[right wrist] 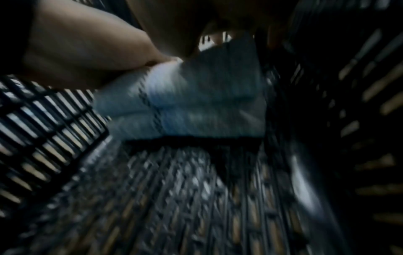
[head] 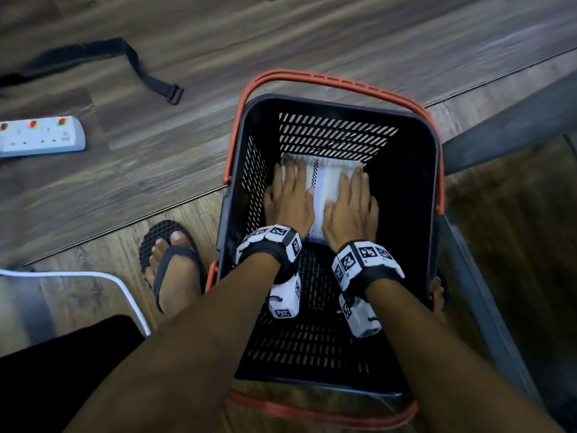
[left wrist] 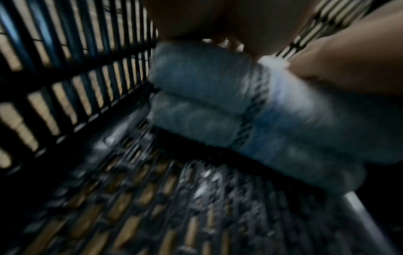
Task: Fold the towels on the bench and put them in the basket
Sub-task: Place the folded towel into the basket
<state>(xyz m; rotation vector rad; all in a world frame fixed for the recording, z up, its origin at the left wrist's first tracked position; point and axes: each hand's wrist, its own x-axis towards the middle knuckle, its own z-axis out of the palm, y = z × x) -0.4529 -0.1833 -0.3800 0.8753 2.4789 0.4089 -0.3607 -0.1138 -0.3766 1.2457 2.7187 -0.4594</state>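
A black slotted basket (head: 343, 104) with orange handles (head: 327, 79) stands on the wood floor. Inside, against its far wall, lies a folded white towel (head: 324, 189) with a dark patterned stripe. My left hand (head: 288, 195) lies flat on the towel's left half and my right hand (head: 351, 204) on its right half, fingers straight and pointing away from me. In the blurred left wrist view the thick folded towel (left wrist: 218, 103) sits low by the basket wall (left wrist: 65, 86), with the right hand (left wrist: 348, 60) on top. The right wrist view shows the towel (right wrist: 196, 103) above the slotted basket floor (right wrist: 174, 189).
A white power strip (head: 40, 137) and a black strap (head: 150, 76) lie on the floor to the left. My foot in a sandal (head: 175, 260) stands beside the basket, near a white cable (head: 93, 275). A grey frame bar (head: 499, 132) runs along the right.
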